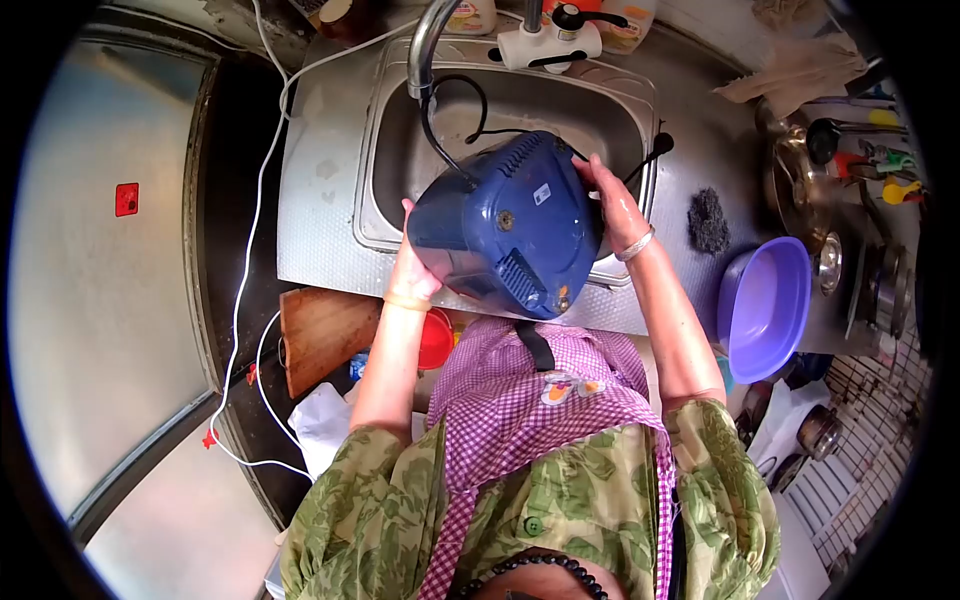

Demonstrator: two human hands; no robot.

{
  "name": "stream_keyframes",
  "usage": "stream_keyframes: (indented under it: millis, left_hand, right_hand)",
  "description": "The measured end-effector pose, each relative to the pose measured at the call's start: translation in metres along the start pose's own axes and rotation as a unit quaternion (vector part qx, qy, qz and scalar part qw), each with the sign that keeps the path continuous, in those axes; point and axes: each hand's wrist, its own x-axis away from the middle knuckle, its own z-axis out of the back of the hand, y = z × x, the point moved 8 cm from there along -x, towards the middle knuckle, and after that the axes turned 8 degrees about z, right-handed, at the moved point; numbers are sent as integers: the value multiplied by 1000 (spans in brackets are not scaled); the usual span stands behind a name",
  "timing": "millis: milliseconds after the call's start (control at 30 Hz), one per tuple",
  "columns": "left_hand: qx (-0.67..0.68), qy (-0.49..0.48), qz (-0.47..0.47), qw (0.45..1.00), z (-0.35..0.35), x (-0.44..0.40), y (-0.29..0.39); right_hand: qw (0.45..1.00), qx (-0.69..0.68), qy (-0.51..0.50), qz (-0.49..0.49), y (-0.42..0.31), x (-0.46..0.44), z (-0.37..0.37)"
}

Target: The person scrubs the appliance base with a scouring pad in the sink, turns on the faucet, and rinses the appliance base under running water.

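Note:
A blue electric appliance with a rounded body is tilted so that its underside faces up, showing vent slots, small round feet and a white label. It is held over the front part of the metal sink. My left hand supports its left side, most fingers hidden behind the body. On its right side, my right hand presses with the fingers along the edge. A black cord loops from the appliance into the sink, and a black plug-like end lies by the sink's right rim.
The curved faucet and a white tap fitting stand behind the sink. To the right are a dark scouring pad, a purple basin and utensils. A wooden board and white cable are at left.

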Motion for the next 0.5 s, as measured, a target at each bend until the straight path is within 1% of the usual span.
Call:
stream_keyframes:
  millis: [67,100,167,200,267,300,367,400,500]
  left_hand:
    - [36,-79,3,996,1,-10,5]
    - [54,-119,5,991,-2,-15,9]
    - [-32,-95,-18,995,-10,-32,19]
    - [-75,-81,-30,993,-13,-39,25]
    - [-56,-46,-10,997,4,-55,30]
    - [-46,-30,-2,998,9,-63,34]
    - [-56,-33,-3,998,-9,-70,47]
    - [-61,-33,-4,998,-15,-72,53]
    - [-99,-50,-18,994,-21,-81,70]
  right_hand:
    - [999,-6,-28,-33,3,1,1]
    - [1000,-1,-28,-11,-5,3,-1]
    - [999,11,-30,34,-19,7,-8]
    - [999,29,-21,28,-16,8,-6]
    - [998,67,-4,20,-11,6,1]
    - [998,58,18,25,-9,3,6]
    - [997,40,62,33,9,-4,14]
    - [996,31,55,59,20,-13,20]
    - [993,-111,34,33,47,-31,28]
